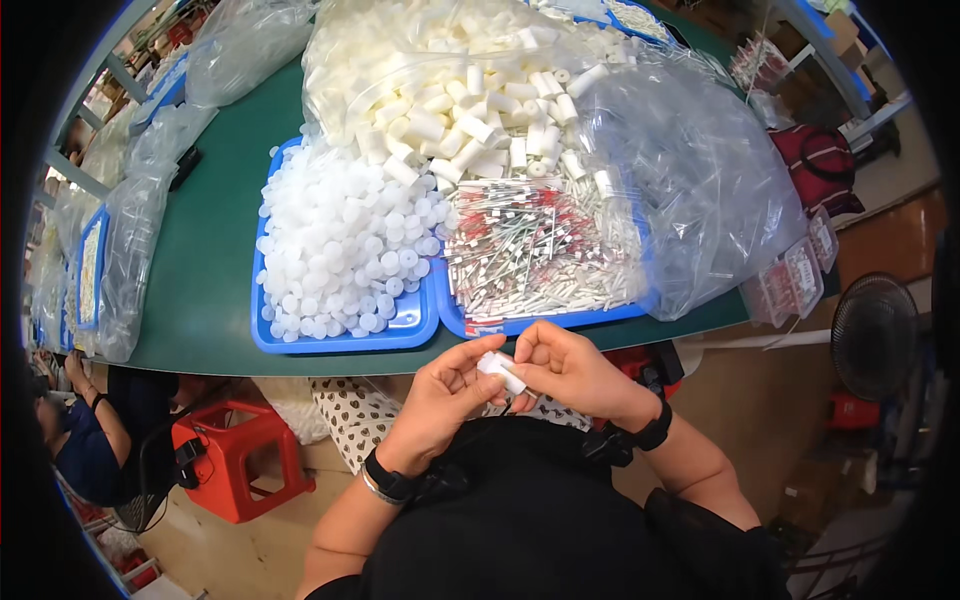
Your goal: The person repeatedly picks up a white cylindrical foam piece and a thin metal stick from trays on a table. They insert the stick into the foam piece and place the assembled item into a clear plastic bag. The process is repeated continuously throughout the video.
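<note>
Close to my body, just off the table's front edge, both hands meet around a small white cylindrical piece [497, 369]. My left hand [447, 392] closes on it with thumb and fingers from the left. From the right, my right hand [578, 377] pinches at its lower right end with thumb and curled fingers; whether it also holds a smaller part is hidden. Beyond them a blue tray [408, 326] is heaped with translucent white round caps [340, 240]. Beside it, another blue tray [520, 325] bears thin pins [535, 215] with red and white parts and many small white sticks [560, 290].
Behind the trays lies a big clear bag of white foam-like cylinders [440, 95]. An empty-looking clear bag [700, 190] slumps at right on the green table [200, 290]. A red stool [240, 460] and another person [95, 440] are at left; a fan [875, 335] stands at right.
</note>
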Demonstrator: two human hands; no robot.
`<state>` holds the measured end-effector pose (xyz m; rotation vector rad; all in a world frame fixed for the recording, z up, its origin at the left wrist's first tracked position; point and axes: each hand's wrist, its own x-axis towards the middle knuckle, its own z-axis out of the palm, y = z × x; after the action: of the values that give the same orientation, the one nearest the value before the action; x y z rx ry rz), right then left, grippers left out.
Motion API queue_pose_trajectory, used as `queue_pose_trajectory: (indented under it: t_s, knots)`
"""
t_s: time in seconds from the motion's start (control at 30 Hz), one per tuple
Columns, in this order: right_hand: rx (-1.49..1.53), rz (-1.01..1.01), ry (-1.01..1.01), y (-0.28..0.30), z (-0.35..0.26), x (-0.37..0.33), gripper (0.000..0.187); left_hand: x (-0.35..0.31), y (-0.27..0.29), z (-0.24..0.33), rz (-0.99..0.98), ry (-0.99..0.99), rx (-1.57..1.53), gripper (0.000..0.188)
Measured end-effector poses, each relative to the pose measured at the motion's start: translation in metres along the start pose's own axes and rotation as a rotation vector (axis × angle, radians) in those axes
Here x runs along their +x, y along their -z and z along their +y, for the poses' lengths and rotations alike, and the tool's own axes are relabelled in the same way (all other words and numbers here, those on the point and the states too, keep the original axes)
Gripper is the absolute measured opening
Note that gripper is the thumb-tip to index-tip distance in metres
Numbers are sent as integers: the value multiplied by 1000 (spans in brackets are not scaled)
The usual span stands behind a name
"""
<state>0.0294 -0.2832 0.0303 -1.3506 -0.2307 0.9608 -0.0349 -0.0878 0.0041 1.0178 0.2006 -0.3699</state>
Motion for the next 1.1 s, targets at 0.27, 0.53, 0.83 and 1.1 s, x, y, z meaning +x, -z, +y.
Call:
queue_pose_trajectory:
  t_s: [0.27,0.53,0.83,1.1]
  knots:
    - [-1557,1034,206,105,-40,6,18,1,6,-7,-100,52,-226,18]
    - [-1373,1084,160,116,-33,9,30,-2,1,3,-81,80,-121,27]
    - [-1060,188,560,-6,-27,-12,33,0,9,-7,-58,-41,-339,21]
    - [-1167,265,692,-11,-24,-5,30,-2,8,-6,181,-114,-337,18]
